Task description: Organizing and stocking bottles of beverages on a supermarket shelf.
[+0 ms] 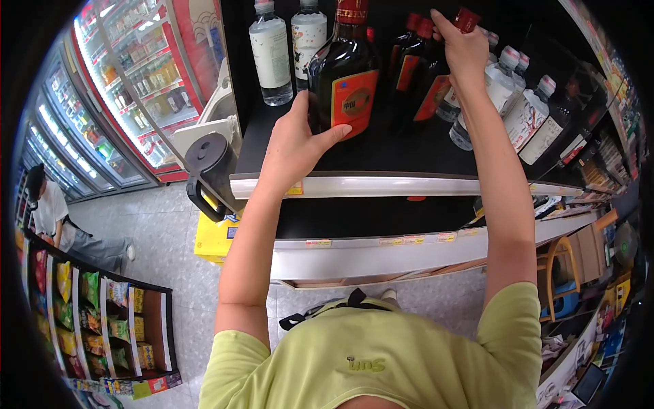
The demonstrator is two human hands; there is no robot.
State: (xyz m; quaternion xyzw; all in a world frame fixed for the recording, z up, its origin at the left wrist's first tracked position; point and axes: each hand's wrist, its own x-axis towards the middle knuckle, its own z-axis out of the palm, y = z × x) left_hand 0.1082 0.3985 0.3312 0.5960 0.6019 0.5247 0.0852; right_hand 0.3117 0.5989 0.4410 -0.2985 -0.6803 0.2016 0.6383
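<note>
On the black shelf board, a large dark glass bottle with an orange-red label (352, 87) stands at the front, and my left hand (301, 138) grips its lower part. Two clear bottles with white labels (271, 61) are to its left. Farther right, my right hand (464, 48) is at the red cap of another dark bottle (434, 97), which leans; its fingers are partly hidden, so its hold on the cap is unclear. Smaller red-capped dark bottles (409, 66) are between the two. Several clear bottles with printed white labels (531, 115) are right of my right forearm.
The shelf's pale front rail (383, 186) runs below the bottles, above a lower shelf. A dark lidded pitcher (207, 158) is at its left end, over a yellow box (212, 237). A person (53, 209) sits beside the snack rack (102, 327) at far left.
</note>
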